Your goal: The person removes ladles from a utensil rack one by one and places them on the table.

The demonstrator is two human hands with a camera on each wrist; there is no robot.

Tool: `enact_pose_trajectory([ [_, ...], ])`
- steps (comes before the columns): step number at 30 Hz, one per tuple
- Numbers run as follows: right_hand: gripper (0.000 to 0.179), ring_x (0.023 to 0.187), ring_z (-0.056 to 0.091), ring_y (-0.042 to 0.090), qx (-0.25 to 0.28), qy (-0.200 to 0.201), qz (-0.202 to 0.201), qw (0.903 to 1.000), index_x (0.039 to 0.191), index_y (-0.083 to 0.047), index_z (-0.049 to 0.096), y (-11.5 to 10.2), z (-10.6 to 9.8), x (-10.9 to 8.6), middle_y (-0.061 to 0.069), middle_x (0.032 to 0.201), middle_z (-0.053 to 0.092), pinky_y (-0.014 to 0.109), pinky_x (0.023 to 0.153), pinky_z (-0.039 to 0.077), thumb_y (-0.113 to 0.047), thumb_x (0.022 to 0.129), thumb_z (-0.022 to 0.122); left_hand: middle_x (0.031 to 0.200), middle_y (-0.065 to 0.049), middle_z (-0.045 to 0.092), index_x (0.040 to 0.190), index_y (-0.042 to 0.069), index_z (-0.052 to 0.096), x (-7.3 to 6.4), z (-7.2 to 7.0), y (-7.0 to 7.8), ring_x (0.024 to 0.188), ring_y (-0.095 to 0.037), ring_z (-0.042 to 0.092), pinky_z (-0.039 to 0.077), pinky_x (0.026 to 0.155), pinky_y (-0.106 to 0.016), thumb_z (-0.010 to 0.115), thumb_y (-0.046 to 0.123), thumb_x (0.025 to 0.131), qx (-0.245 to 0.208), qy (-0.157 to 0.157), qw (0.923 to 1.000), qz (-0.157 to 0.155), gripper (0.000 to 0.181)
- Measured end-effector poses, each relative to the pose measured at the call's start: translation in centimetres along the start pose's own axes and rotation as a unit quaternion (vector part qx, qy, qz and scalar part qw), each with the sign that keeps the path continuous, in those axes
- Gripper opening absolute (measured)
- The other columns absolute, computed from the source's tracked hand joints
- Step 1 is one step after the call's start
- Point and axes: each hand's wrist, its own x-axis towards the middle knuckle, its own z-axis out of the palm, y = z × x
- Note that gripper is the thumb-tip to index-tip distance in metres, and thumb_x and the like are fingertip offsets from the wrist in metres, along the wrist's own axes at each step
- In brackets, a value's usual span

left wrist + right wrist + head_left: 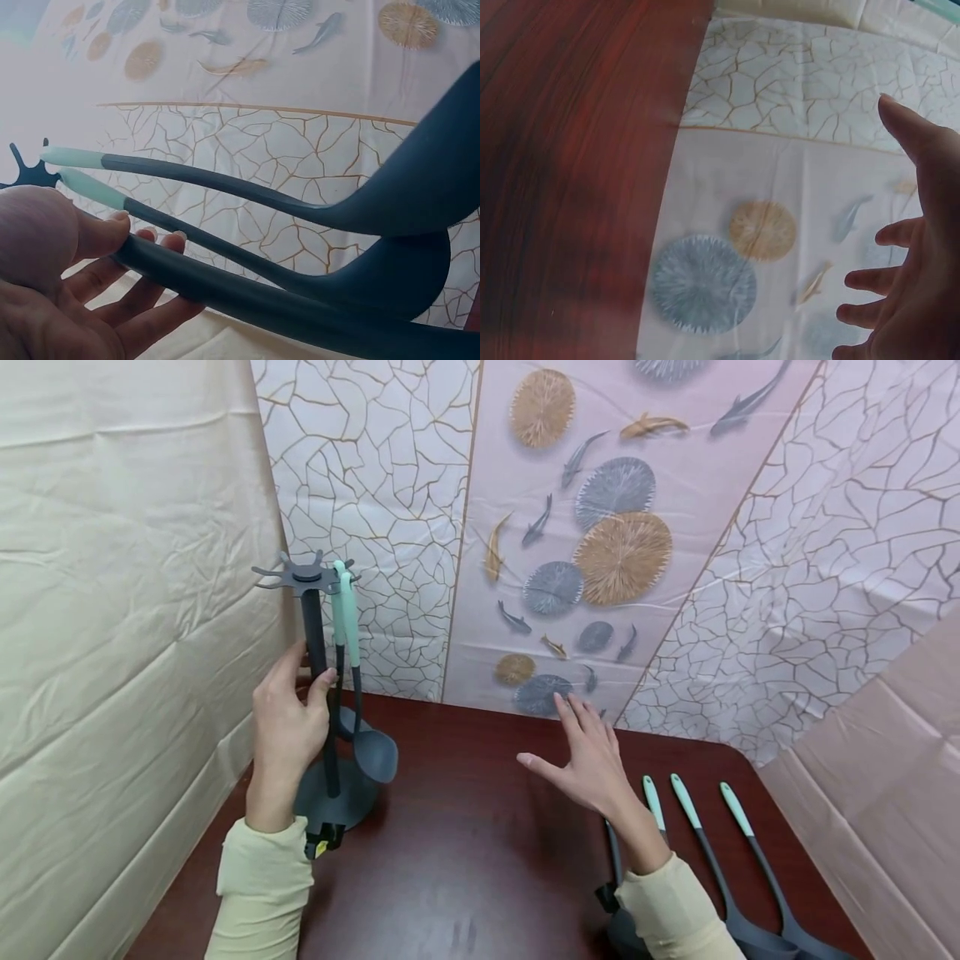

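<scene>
A dark grey utensil stand (313, 618) with a hooked top and round base stands at the table's left side. My left hand (288, 710) grips its upright post, thumb on one side and fingers behind, as the left wrist view also shows. Two utensils with mint handles hang from its hooks; the nearer one has a rounded dark spoon-like head (377, 755), and the other is partly hidden behind it. My right hand (588, 756) hovers over the table with its fingers spread, holding nothing. In the right wrist view those fingers point toward the patterned cloth.
Several mint-handled utensils lie at the right of the dark red table (465, 827), among them a ladle-like one (757, 935); the right forearm partly covers them. A patterned cloth (375, 485) hangs behind the table, and a cream cloth (135, 610) hangs along the left side.
</scene>
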Motion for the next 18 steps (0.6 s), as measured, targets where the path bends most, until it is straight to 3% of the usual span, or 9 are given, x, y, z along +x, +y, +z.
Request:
enact_pose_trajectory([
  [18, 0.113, 0.163, 0.010, 0.033, 0.021, 0.007, -0.027, 0.9994, 0.171, -0.021, 0.023, -2.3, 0.2, 0.5, 0.012, 0.174, 0.025, 0.072, 0.123, 0.008, -0.075, 0.085, 0.073, 0.119, -0.021, 0.068, 0.153, 0.007, 0.052, 0.3, 0.2, -0.7, 0.100, -0.036, 0.072, 0.059, 0.088, -0.059, 0.059, -0.001, 0.105, 0.002, -0.008, 0.9995, 0.032, 0.049],
])
